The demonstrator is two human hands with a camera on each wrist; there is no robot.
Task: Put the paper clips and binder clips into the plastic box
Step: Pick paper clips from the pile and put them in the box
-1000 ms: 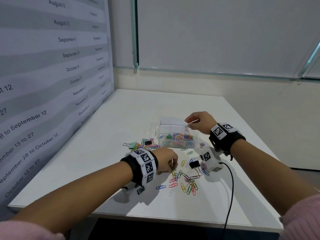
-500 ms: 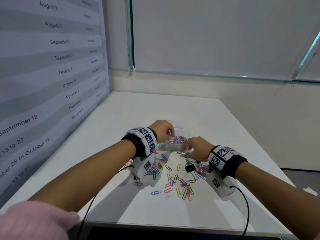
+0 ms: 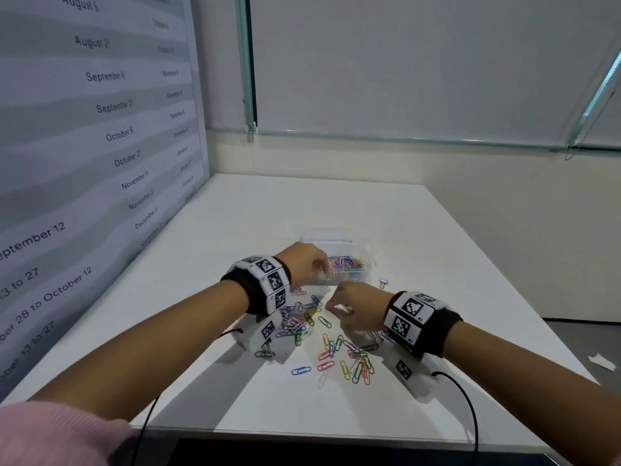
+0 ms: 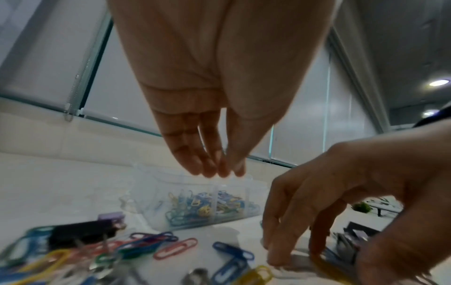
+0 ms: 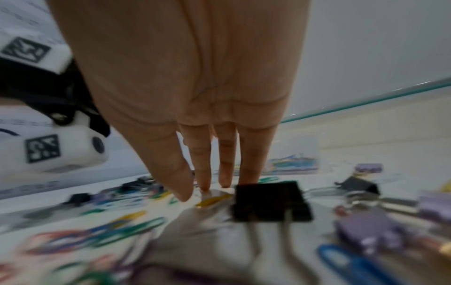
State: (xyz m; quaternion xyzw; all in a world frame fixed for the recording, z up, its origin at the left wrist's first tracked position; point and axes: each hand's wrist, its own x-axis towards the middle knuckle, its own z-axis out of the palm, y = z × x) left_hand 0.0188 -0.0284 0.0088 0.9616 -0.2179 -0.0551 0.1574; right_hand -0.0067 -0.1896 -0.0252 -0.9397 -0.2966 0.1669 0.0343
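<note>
The clear plastic box (image 3: 349, 275) sits mid-table, partly filled with coloured paper clips (image 4: 195, 204), its lid (image 3: 327, 235) tipped back. My left hand (image 3: 321, 267) hangs over the box's left end, fingers pointing straight down with tips together (image 4: 219, 171); no clip shows between them. My right hand (image 3: 331, 306) is down on the table in front of the box. Its fingertips (image 5: 205, 188) touch a yellow paper clip (image 5: 214, 199) beside a black binder clip (image 5: 270, 200). Loose paper clips (image 3: 336, 351) lie scattered under both wrists.
More binder clips lie around: purple ones (image 5: 368, 229), another black one (image 5: 361, 186), a black one (image 4: 80, 234) at the left and a small purple one (image 3: 383, 282) right of the box. A printed wall panel (image 3: 84, 146) borders the white table (image 3: 302, 203) on the left. Wrist cables (image 3: 470, 405) trail over the front edge.
My left hand rose from the loose clips to the box. My right hand left the box lid and came down onto the clips in front of it.
</note>
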